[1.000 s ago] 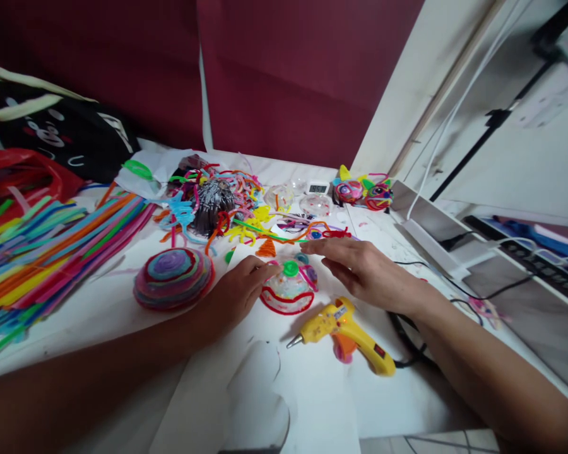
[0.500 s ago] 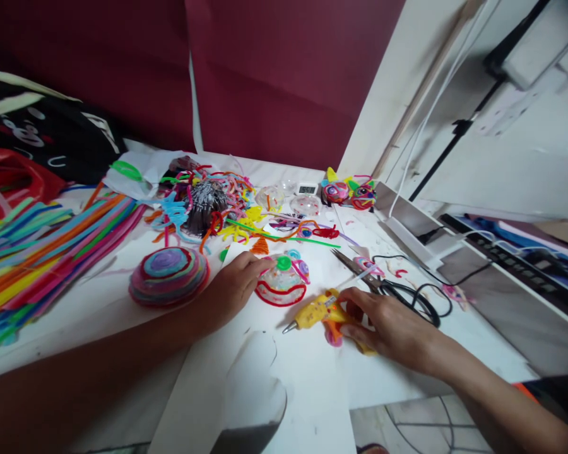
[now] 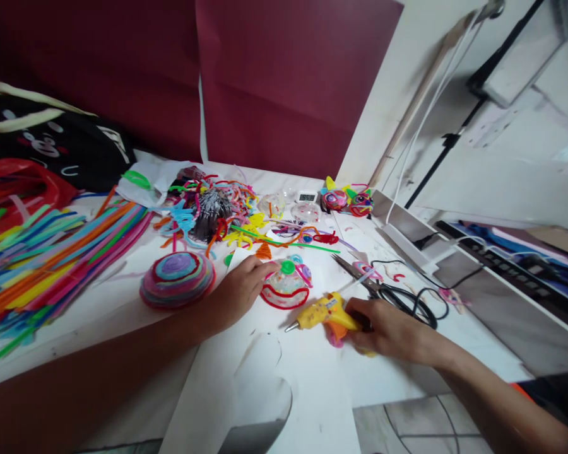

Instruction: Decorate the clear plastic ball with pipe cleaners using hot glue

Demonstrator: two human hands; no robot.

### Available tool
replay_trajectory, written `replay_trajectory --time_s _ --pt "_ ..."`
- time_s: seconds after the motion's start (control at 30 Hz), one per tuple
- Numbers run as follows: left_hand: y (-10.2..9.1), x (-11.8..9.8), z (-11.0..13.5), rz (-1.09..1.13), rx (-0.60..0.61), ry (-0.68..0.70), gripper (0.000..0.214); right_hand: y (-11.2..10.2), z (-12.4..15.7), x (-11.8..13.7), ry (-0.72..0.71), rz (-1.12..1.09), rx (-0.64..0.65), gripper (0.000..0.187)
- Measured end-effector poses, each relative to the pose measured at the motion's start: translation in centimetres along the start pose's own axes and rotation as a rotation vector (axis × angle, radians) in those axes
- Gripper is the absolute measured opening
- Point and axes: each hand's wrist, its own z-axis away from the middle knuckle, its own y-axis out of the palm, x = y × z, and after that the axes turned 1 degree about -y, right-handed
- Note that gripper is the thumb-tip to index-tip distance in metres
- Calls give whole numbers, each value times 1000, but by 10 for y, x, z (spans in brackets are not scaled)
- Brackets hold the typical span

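Note:
My right hand (image 3: 388, 328) is wrapped round the handle of a yellow hot glue gun (image 3: 319, 312), its metal nozzle pointing left and down over white paper. The fingertips of my left hand (image 3: 239, 290) grip the left edge of a clear plastic dome (image 3: 286, 284); the thumb is hidden. This dome has a green round piece on it, a red pipe-cleaner curve along its lower edge and a pink and purple piece at its right. Under the glue gun lies a small pink piece (image 3: 335, 337), partly covered. Black-handled scissors (image 3: 373, 287) lie behind my right hand.
Left of my left hand sits a coiled pipe-cleaner dome (image 3: 177, 279). Bundled pipe cleaners (image 3: 61, 265) spread at far left. Behind are loose pipe-cleaner pieces (image 3: 236, 195), a small digital clock (image 3: 307, 197) and decorated balls (image 3: 348, 200). A black cord (image 3: 468, 277) runs at right.
The view has shifted slightly, so most things sit a little lower. My right fingers have closed further round the glue gun's handle. My left hand stays at the clear dome.

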Motion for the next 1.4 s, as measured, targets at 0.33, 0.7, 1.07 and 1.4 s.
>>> replay_trajectory --time_s 0.33,0.7,1.07,1.4 --pt "1 -2 2 51 -41 39 39 -3 23 4 -115 -371 -81 17" --pt "-4 -13 1 11 56 -26 40 -2 68 2 -8 -475 -247 25" --pt "-1 -26 5 0 95 -62 40 9 82 -6 4 -383 -436 31" --pt "1 -29 6 -27 98 -74 40 29 113 -35 112 -244 -600 51"
